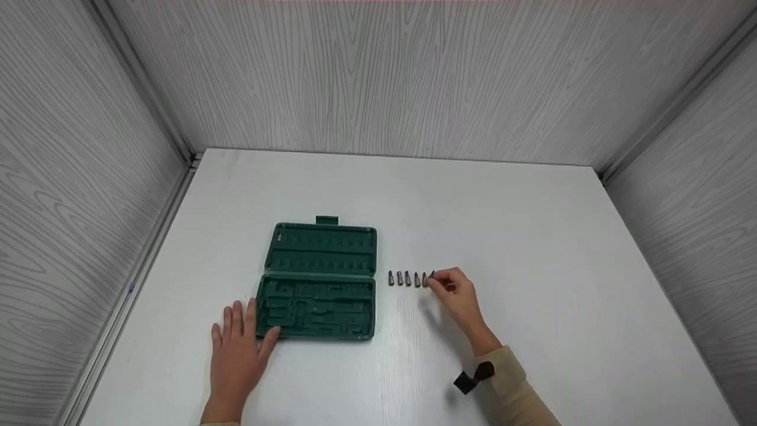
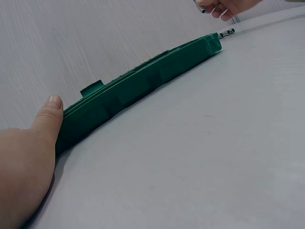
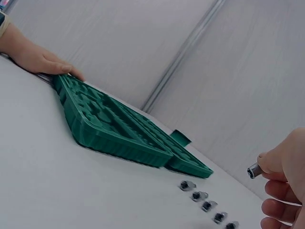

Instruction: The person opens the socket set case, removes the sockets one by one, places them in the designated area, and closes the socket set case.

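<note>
A green plastic case [image 1: 316, 307] lies unfolded on the white table, its moulded recesses facing up. My left hand [image 1: 236, 355] rests at the case's near left corner, fingers straight along the left side and thumb against the front edge. In the left wrist view the thumb [image 2: 50, 117] touches the case wall [image 2: 143, 83]. To the right of the case, several small metal sockets [image 1: 408, 278] form a row. My right hand [image 1: 458, 299] is at the row's right end, pinching one metal socket [image 3: 255, 171] between thumb and index finger, its hollow end showing in the right wrist view.
The white table [image 1: 532, 236] is bounded by grey wood-grain panels [image 1: 378, 77] at the back and both sides. A latch tab [image 1: 327, 220] sticks out from the lid's far edge. A black strap piece [image 1: 473, 378] hangs at the right sleeve cuff.
</note>
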The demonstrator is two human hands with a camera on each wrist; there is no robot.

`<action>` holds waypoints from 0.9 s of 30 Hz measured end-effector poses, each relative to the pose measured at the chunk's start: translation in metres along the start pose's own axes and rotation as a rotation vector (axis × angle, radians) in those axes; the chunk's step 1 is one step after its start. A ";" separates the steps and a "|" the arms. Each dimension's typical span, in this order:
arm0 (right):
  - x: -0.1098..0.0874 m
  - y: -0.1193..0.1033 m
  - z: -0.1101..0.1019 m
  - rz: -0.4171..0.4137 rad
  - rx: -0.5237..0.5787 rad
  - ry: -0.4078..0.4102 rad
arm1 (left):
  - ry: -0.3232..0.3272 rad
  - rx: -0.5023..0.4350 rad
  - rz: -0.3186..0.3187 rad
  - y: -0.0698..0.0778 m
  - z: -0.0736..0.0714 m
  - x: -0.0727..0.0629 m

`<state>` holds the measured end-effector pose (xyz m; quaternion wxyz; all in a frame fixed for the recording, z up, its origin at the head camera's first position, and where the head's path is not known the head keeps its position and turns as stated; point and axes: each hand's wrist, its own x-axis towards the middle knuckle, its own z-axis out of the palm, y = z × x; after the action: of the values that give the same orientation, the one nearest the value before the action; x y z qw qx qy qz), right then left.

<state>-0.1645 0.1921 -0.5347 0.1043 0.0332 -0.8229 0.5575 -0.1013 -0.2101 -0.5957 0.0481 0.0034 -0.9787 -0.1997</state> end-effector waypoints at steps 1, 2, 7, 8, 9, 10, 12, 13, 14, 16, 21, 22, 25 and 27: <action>0.001 0.007 -0.004 0.024 -0.008 0.024 | 0.003 0.000 0.003 0.000 -0.001 0.001; 0.002 0.013 -0.009 0.035 -0.007 0.044 | 0.009 0.000 0.006 0.000 -0.001 0.001; 0.002 0.034 -0.028 0.112 -0.017 0.080 | 0.036 0.000 0.020 0.000 -0.003 0.001; 0.001 0.037 -0.032 0.122 -0.015 0.078 | 0.037 -0.001 0.020 0.000 -0.002 0.001; 0.000 0.041 -0.035 0.141 -0.018 0.078 | 0.037 -0.002 0.021 0.000 -0.002 0.000; -0.001 0.043 -0.038 0.156 -0.018 0.085 | 0.033 -0.003 0.020 0.000 -0.001 -0.001; -0.003 0.048 -0.043 0.183 -0.030 0.087 | 0.024 -0.007 0.016 0.000 0.000 -0.003; -0.004 0.050 -0.046 0.191 -0.036 0.090 | 0.019 -0.007 0.015 0.001 0.001 -0.003; -0.004 0.052 -0.048 0.203 -0.039 0.090 | 0.017 -0.009 0.014 0.001 0.001 -0.003; -0.004 0.055 -0.050 0.225 -0.045 0.086 | 0.013 -0.010 0.014 0.001 0.001 -0.004; 0.000 0.058 -0.048 0.266 -0.115 0.044 | 0.024 -0.010 0.017 0.001 0.001 -0.003; 0.001 0.059 -0.047 0.272 -0.137 0.036 | 0.025 -0.009 0.018 0.001 0.001 -0.003; 0.002 0.060 -0.044 0.283 -0.188 0.019 | 0.024 -0.007 0.022 0.001 0.000 -0.002; 0.003 0.060 -0.041 0.295 -0.206 0.020 | 0.024 -0.010 0.023 0.001 -0.001 -0.003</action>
<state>-0.1723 0.2529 -0.5739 0.0322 -0.1041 -0.8705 0.4800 -0.0985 -0.2098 -0.5948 0.0622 -0.0055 -0.9770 -0.2041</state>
